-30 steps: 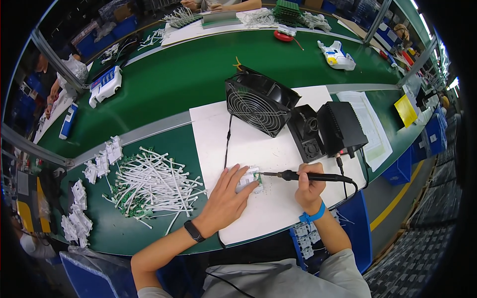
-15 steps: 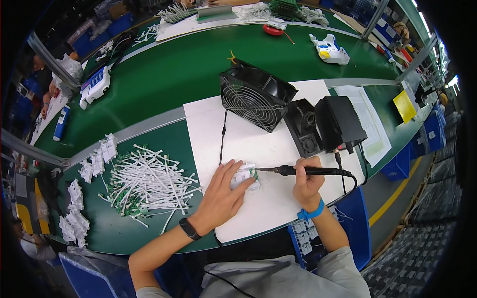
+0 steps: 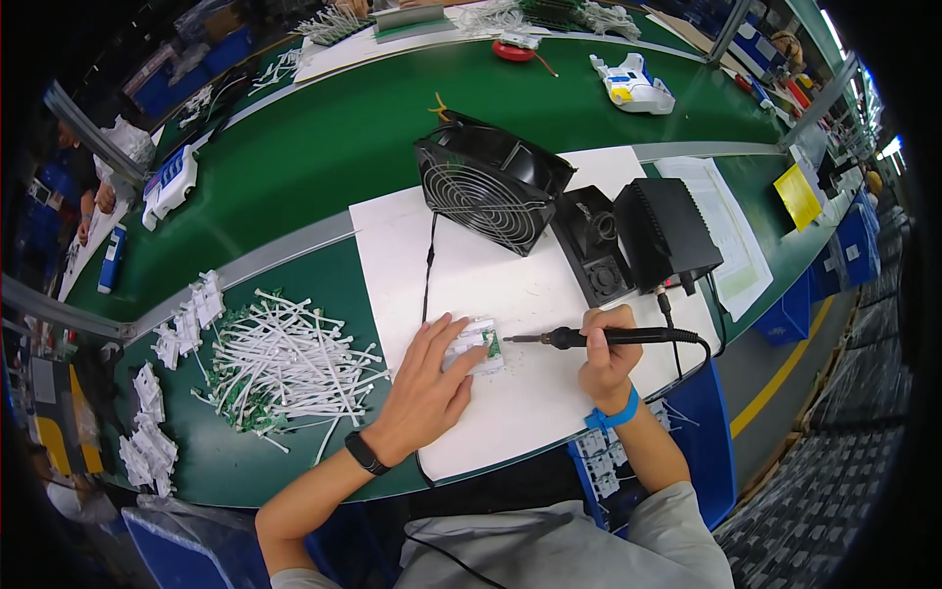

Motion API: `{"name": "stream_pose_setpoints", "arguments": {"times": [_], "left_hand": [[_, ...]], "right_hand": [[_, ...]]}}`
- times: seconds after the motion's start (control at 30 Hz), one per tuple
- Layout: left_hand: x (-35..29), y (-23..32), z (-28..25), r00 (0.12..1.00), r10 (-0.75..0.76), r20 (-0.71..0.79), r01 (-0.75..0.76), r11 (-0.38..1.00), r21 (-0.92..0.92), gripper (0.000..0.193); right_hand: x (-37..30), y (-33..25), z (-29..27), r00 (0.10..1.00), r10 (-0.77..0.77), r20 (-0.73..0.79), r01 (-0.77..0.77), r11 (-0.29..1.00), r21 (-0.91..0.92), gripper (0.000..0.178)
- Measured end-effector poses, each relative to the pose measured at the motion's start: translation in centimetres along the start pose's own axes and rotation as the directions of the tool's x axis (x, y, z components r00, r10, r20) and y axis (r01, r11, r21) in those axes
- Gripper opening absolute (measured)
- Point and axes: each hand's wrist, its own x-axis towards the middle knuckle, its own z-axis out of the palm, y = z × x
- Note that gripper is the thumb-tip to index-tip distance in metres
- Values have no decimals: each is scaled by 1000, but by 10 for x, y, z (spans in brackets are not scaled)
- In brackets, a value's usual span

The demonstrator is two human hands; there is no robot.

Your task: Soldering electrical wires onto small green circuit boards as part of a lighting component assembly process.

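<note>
My left hand [image 3: 429, 386] lies flat on the white mat [image 3: 510, 294], its fingers pressing a small white part with a green circuit board [image 3: 478, 343]. My right hand [image 3: 606, 355] grips a black soldering iron [image 3: 589, 337] held level, with its metal tip pointing left at the green board's edge. The iron's cord runs up to a black soldering station [image 3: 665, 236]. A black watch sits on my left wrist, and a blue band circles my right wrist.
A black fan [image 3: 486, 184] stands at the back of the mat beside a black iron holder [image 3: 592, 245]. A heap of white strips with green boards [image 3: 285, 358] lies to the left, with several white parts [image 3: 172, 339] beyond. Papers [image 3: 726, 231] lie to the right.
The view has shifted a little. My hands stay in place on the part and the iron, with the tip still at the green board.
</note>
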Motion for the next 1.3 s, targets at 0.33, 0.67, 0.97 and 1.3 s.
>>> {"name": "stream_pose_setpoints", "arguments": {"times": [0.33, 0.67, 0.97, 1.3], "left_hand": [[5, 5, -3, 999, 4, 32, -7, 996, 94, 54], [6, 4, -5, 998, 37, 48, -44, 988, 147, 54], [6, 3, -5, 998, 23, 50, -30, 989, 142, 55], [10, -4, -21, 988, -17, 154, -2, 992, 123, 54]], "right_hand": [[7, -8, 0, 998, 23, 52, -28, 995, 96, 12], [6, -4, 6, 994, 73, 79, -80, 993, 90, 6], [5, -1, 6, 995, 89, 32, -90, 995, 31, 8], [5, -4, 3, 993, 18, 116, -37, 986, 162, 10]]}}
